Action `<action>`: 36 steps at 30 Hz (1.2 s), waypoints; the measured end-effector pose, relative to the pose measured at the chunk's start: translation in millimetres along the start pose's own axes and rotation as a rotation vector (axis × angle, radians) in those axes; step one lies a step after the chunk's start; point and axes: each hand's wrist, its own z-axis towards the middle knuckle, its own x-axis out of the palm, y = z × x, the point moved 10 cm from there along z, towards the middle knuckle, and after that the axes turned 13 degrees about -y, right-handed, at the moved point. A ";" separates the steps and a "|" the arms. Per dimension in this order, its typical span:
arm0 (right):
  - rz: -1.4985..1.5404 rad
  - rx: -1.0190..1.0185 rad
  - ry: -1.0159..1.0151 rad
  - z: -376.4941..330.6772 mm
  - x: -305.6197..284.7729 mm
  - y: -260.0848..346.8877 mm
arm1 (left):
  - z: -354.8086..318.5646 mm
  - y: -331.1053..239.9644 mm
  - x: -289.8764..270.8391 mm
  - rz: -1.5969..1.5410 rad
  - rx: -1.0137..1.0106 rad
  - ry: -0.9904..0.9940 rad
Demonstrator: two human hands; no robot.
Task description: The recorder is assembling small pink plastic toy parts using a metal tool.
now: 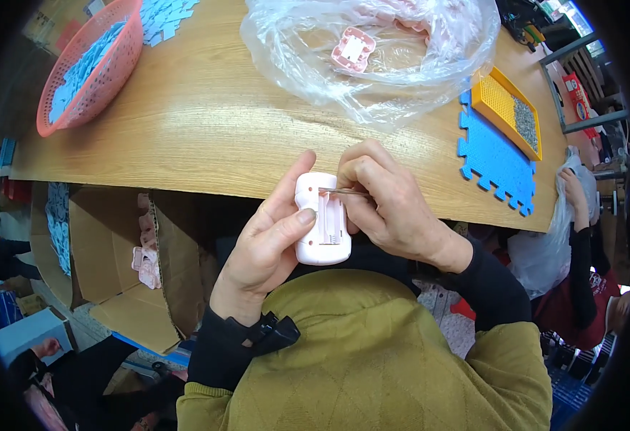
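My left hand (pixel 264 244) grips a small white and pink plastic casing (pixel 322 223), held just off the near edge of the wooden table (pixel 207 122). Its open back faces up, thumb resting on its left side. My right hand (pixel 390 205) pinches thin metal tweezers (pixel 343 192), whose tips lie across the upper part of the casing. Both hands sit close together above my lap.
A clear plastic bag (pixel 372 50) with pink parts lies at the table's back. A red basket (pixel 88 65) of pale blue pieces stands far left. A blue foam mat (pixel 494 161) and an orange tray (pixel 509 111) lie right. An open cardboard box (pixel 124 266) sits below left. Another person (pixel 581 237) stands right.
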 end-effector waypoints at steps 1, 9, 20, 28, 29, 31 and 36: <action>0.001 -0.005 -0.025 -0.9 -1.9 0.1 | 0.5 0.1 -1.0 -0.001 0.000 0.000; -0.191 -0.276 -0.084 -10.1 -4.2 22.8 | 4.9 -1.2 -12.1 -0.023 0.015 -0.048; 0.114 0.091 0.044 -2.5 -6.1 -3.8 | 0.8 6.6 -8.9 -0.129 -0.037 -0.008; 0.076 0.132 -0.004 4.7 -11.1 -15.2 | 3.1 3.5 -15.8 -0.041 0.021 -0.055; 0.077 0.130 -0.004 6.0 -10.1 -15.8 | 2.6 3.0 -18.0 -0.039 0.033 -0.067; 0.110 0.359 -0.021 4.0 -9.9 -43.7 | 7.2 2.2 -17.9 -0.038 0.044 -0.064; 0.021 0.372 -0.105 3.1 -30.0 -69.8 | 15.6 -16.0 -38.1 0.091 0.158 -0.187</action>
